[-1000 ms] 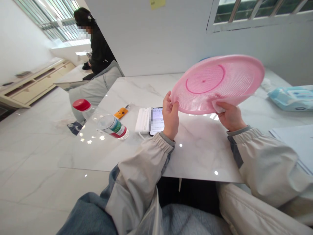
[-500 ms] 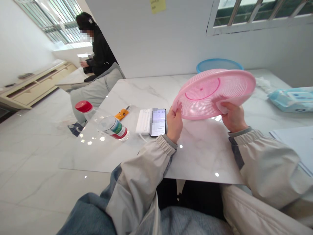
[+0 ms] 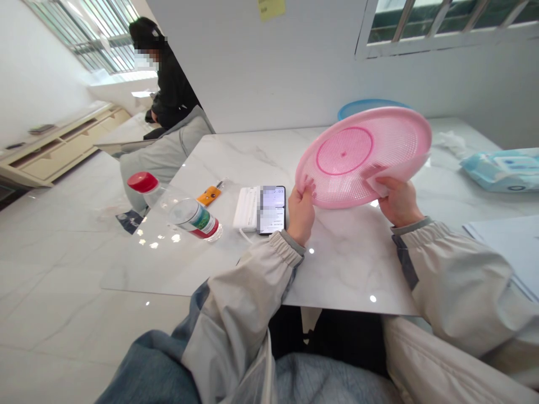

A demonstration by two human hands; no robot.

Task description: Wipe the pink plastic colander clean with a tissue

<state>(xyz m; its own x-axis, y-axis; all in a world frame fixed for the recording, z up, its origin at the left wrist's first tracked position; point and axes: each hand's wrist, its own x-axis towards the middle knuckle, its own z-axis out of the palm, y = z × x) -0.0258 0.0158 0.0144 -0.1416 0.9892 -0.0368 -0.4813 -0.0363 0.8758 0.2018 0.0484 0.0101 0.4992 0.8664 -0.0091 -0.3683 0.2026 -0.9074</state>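
A pink mesh plastic basket [image 3: 343,154] is held up above the table, tilted so that its inside faces me. My left hand [image 3: 301,216] is closed on its near left rim, fingers showing through the mesh. At the near right side, my right hand [image 3: 399,201] pinches a thin white wipe [image 3: 402,168] that lies over the rim and against the inner wall. The fingers of that hand show faintly behind the mesh. A blue basket [image 3: 353,108] stands behind the pink one, mostly hidden by it.
On the table [image 3: 252,154] are a phone [image 3: 273,210], a white power bank [image 3: 246,210], an orange item [image 3: 209,194] and a red-capped bottle [image 3: 197,219]. A wipes pack [image 3: 503,171], crumpled tissue [image 3: 451,143] and papers [image 3: 509,247] lie right. A person [image 3: 172,84] sits far left.
The pink basket has tilted further up toward me, showing more of its inside. My right hand and the wipe have shifted slightly left. The seated person's hands have lowered.
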